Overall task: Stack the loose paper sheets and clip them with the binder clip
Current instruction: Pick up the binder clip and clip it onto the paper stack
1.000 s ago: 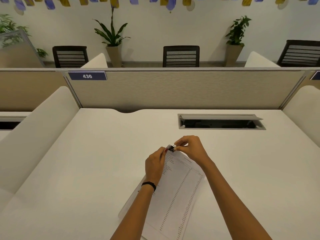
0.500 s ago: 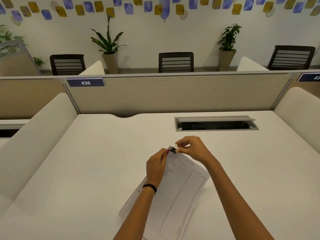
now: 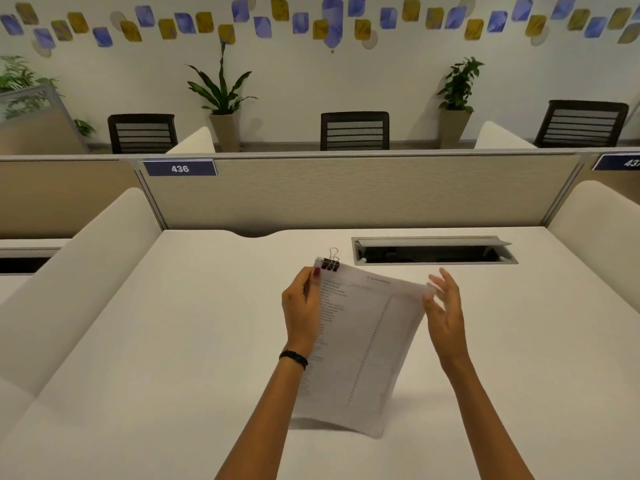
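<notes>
A stack of printed paper sheets (image 3: 367, 341) is lifted off the white desk (image 3: 173, 341) and tilted toward me. A black binder clip (image 3: 330, 263) with silver wire handles sits clamped on the stack's top left corner. My left hand (image 3: 301, 310) grips the stack's left edge just below the clip, thumb on the front. My right hand (image 3: 445, 308) is at the stack's right edge with fingers spread; it looks blurred and only its fingertips are near the paper.
A recessed cable tray (image 3: 433, 252) with its lid raised lies in the desk just behind the paper. A beige partition (image 3: 346, 192) closes the far side, and padded white dividers (image 3: 79, 271) flank the desk left and right.
The right hand has let go of the binder clip and moved to the stack's right edge. The clipped stack has been lifted off the desk by the left hand.
</notes>
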{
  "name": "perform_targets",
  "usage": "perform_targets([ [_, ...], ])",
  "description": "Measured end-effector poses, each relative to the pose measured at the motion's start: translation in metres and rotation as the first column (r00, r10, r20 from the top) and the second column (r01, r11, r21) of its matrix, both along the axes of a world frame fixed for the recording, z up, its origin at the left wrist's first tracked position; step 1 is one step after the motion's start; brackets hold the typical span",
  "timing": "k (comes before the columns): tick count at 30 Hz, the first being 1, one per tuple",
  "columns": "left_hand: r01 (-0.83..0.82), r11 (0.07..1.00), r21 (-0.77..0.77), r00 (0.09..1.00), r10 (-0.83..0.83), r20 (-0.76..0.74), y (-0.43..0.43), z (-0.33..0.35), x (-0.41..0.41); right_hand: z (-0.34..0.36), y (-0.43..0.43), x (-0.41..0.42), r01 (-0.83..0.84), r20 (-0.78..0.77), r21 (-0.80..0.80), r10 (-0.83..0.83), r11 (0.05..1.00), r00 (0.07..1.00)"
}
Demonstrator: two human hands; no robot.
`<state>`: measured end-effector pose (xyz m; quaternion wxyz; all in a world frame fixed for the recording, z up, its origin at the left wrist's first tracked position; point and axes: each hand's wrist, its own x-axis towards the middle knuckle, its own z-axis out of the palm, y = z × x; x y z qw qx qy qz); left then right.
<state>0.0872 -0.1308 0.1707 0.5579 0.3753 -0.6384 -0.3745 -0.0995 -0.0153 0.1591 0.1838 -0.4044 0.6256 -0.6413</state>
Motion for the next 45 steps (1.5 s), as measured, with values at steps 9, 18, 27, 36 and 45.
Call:
perform_targets([
  [9, -0.034, 0.994, 0.101, 0.983, 0.052, -0.176, -0.001, 0.027, -0.006, -0.04, 0.023, -0.007, -0.277, 0.249, 0.206, 0.223, 0.938, 0.942],
  [18, -0.081, 0.963, 0.257, 0.951, 0.151, -0.269, -0.007, 0.03, -0.003, -0.05, 0.039, 0.001, -0.292, 0.276, 0.286, 0.214, 0.913, 0.937],
  [27, 0.062, 0.966, 0.25, 0.998, -0.058, -0.025, 0.015, -0.004, 0.008, -0.051, 0.043, 0.005, -0.162, 0.295, 0.182, 0.103, 0.97, 0.95],
  [36, 0.103, 0.94, 0.324, 0.986, -0.14, 0.093, 0.051, -0.043, 0.018, -0.034, 0.024, 0.007, -0.024, 0.323, 0.127, -0.018, 0.992, 0.946],
  [45, -0.004, 0.948, 0.319, 1.0, 0.003, 0.004, 0.052, -0.051, 0.036, -0.025, 0.018, 0.014, -0.273, 0.16, 0.204, 0.243, 0.94, 0.957],
])
